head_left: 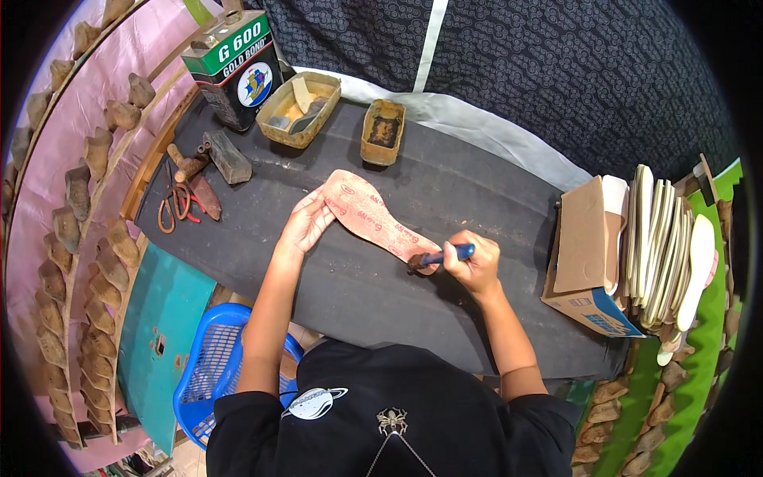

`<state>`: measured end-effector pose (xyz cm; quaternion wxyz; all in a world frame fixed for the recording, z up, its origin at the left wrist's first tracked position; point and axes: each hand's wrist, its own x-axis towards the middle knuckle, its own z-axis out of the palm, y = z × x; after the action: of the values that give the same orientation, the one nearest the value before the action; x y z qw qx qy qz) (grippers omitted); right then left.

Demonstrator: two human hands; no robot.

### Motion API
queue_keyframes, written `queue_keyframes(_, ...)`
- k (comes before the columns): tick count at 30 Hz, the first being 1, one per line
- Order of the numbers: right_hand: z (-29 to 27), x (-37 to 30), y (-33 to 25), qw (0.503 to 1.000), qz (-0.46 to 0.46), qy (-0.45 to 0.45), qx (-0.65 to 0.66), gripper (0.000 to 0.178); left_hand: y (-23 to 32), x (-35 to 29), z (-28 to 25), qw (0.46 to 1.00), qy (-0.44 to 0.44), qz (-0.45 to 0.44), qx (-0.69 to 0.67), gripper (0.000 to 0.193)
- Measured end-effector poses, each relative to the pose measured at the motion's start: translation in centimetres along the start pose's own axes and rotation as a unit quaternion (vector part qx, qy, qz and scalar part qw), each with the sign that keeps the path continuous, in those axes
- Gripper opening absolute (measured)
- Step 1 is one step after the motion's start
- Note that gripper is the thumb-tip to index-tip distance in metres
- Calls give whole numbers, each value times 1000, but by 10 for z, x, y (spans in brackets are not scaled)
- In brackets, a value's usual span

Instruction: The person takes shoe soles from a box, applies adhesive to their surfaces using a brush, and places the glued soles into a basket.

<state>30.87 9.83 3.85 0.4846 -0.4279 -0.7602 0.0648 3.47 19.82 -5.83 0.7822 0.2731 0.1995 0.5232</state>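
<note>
A reddish shoe insole [367, 213] lies flat on the dark worktable [477, 207]. My left hand [306, 222] presses its fingers on the insole's wide end, holding it down. My right hand [475, 262] grips a brush with a blue handle [445, 256]. The brush's dark head rests on the insole's narrow heel end.
At the table's back stand a green and white metal can [234, 67] and two glue-stained trays [302, 107] [384, 131]. Scissors [173, 205], a hammer and a block lie at the left. A cardboard box [588, 262] with stacked insoles [660, 246] sits at the right. Shoe lasts [87, 262] line the left rack.
</note>
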Motion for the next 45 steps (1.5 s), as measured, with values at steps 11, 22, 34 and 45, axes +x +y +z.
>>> queue_keyframes(11,9,11,-7,999,-16,33,13,10,-2,1,3,1000,-8,-4,-9,41)
queue_keyframes(22,-4,-14,-3,995,-101,-5,-25,12,0,0,2,1000,11,-4,-3,38)
queue_keyframes(34,-4,-10,18,995,-5,79,54,11,-2,2,2,1000,9,-10,-11,37)
queue_keyframes(45,-33,-35,29,997,28,64,39,15,1,0,2,1000,18,-6,-12,37)
